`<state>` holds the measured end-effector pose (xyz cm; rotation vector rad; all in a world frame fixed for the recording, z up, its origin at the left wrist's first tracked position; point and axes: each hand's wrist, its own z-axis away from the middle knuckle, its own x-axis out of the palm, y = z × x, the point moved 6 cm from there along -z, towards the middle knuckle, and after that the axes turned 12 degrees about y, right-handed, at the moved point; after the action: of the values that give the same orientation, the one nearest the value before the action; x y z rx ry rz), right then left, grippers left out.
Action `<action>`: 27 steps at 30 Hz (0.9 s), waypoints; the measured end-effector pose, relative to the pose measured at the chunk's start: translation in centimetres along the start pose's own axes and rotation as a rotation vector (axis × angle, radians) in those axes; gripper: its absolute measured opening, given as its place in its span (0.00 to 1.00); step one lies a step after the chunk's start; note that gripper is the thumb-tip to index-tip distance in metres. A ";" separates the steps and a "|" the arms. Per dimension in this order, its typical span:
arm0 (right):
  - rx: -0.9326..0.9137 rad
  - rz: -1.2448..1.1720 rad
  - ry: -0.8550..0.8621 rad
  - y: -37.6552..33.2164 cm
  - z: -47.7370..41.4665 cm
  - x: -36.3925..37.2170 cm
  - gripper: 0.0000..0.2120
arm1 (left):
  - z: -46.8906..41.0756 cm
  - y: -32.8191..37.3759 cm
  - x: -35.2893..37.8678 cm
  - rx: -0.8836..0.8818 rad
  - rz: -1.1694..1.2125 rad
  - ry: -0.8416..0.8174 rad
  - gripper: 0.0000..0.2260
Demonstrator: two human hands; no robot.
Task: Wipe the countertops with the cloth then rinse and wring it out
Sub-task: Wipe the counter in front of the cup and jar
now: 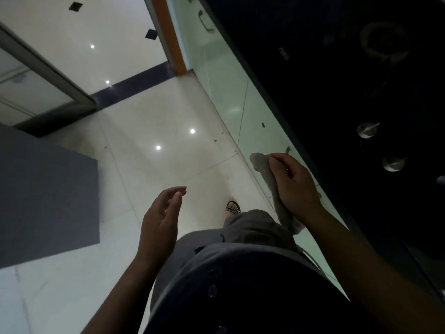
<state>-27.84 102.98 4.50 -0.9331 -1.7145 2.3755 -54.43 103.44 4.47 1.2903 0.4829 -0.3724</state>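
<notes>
Head cam tilted hard down, room dim. Right hand (pixel 297 186) is closed around a grey cloth (pixel 265 169); the cloth is bunched, one end sticks out past the fingers on the far side, the other end hangs out below the wrist on the near side. Hand and cloth sit against the pale green glossy cabinet front (pixel 224 83) just below the edge of the dark desk (pixel 337 68) on the right; can't tell whether the cloth actually touches the panel.

Left hand (pixel 161 218) is empty, fingers loosely spread and slightly curled, palm turned toward the right, held over the floor, well apart from the cloth.

On the dark desk: two round metallic knobs (pixel 367 130) near its left edge, one farther, one nearer. A faint ring shape farther back, too dark to identify.

Cabinet front carries a bar handle (pixel 204 21) at the far end, next to an orange vertical strip (pixel 172 34).

Floor (pixel 156 112) is glossy light tile with ceiling-light reflections and a dark band across the far part. Grey block (pixel 45 196) on the left. A sandalled foot (pixel 232 207) shows between the hands, grey trousers above it.
</notes>
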 end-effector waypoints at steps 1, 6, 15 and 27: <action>0.014 0.003 0.014 -0.5 -1.0 0.5 0.06 | -1.9 0.6 0.2 0.005 0.000 -0.018 0.20; 0.095 0.070 0.035 -1.7 -4.6 2.7 0.06 | -10.1 2.6 0.7 0.031 -0.010 -0.128 0.14; 0.209 0.032 0.280 -8.9 -16.1 9.1 0.07 | -30.6 10.0 2.0 0.296 -0.139 -0.418 0.16; 0.358 -0.037 0.560 -11.2 -25.5 10.2 0.08 | -45.6 18.4 9.2 0.474 -0.225 -0.605 0.14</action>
<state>-26.43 132.64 5.01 -1.3139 -1.0533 2.0229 -43.14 152.19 5.41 1.4915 0.0158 -1.0763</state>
